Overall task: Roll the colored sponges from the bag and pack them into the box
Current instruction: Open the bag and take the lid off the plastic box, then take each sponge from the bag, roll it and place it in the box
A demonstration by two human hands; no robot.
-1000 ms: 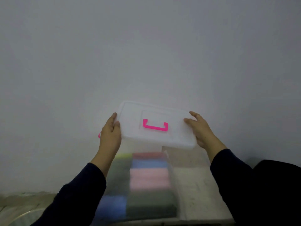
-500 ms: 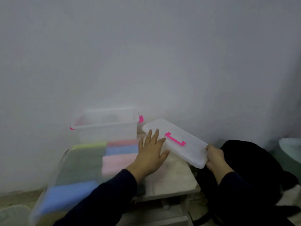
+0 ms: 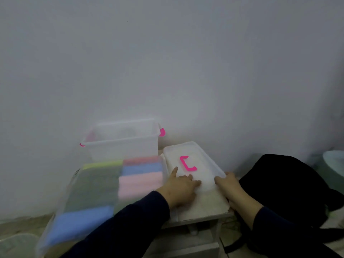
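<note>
A clear plastic box (image 3: 121, 144) with pink latches stands open and looks empty at the back of the small table. Its white lid (image 3: 193, 164) with a pink handle lies flat on the table to the right of the box. My left hand (image 3: 180, 189) rests flat on the lid's near end. My right hand (image 3: 228, 185) grips the lid's right near corner. A clear bag (image 3: 89, 194) of colored sponges in yellow, green, pink and blue lies on the left, in front of the box.
The small pale table (image 3: 204, 211) stands against a white wall. A black bag or cloth (image 3: 286, 187) lies to the right of the table. A pale basin edge (image 3: 335, 161) shows at the far right.
The lid was lifted off the box with both hands, carried right and laid down on the table. My left hand moved onto the lid's near end.
</note>
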